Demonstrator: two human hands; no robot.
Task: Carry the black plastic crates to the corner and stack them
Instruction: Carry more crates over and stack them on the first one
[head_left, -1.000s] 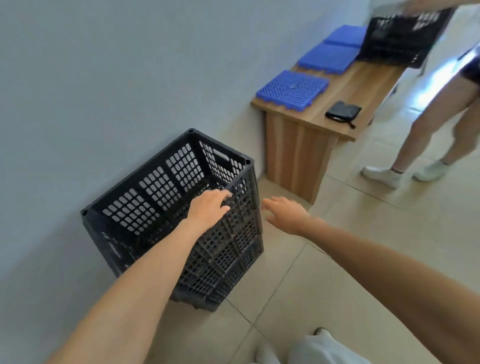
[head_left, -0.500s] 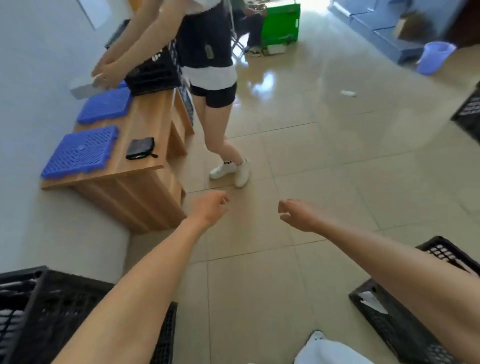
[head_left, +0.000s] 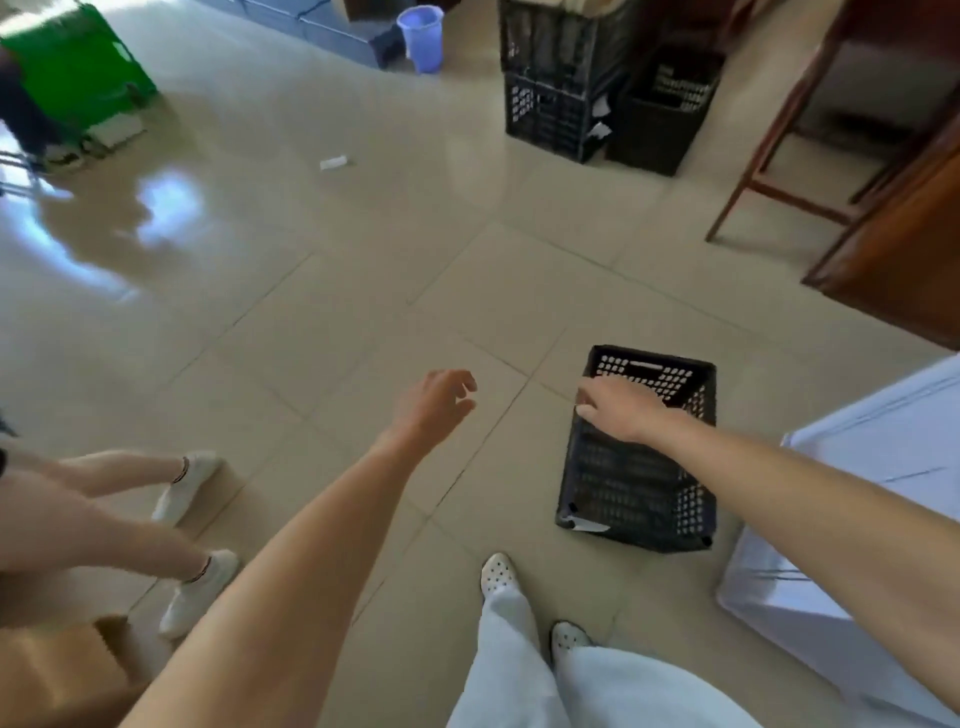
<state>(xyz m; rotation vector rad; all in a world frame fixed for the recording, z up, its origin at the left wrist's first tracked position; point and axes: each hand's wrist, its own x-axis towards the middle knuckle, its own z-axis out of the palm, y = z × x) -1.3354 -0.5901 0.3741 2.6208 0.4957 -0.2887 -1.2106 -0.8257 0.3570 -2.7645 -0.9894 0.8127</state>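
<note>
The floor is glossy beige tile with thin grout lines and window glare at the far left. A black plastic crate sits upright on it, just beside a white cabinet. The right hand reaches over the crate's left rim with its fingers stretched out and nothing gripped; whether it touches the rim cannot be told. The left hand hangs over bare tile, fingers loosely curled and empty. Far across the room stand stacked black crates, a lavender bucket and a green box. Another person's legs are at the left.
</note>
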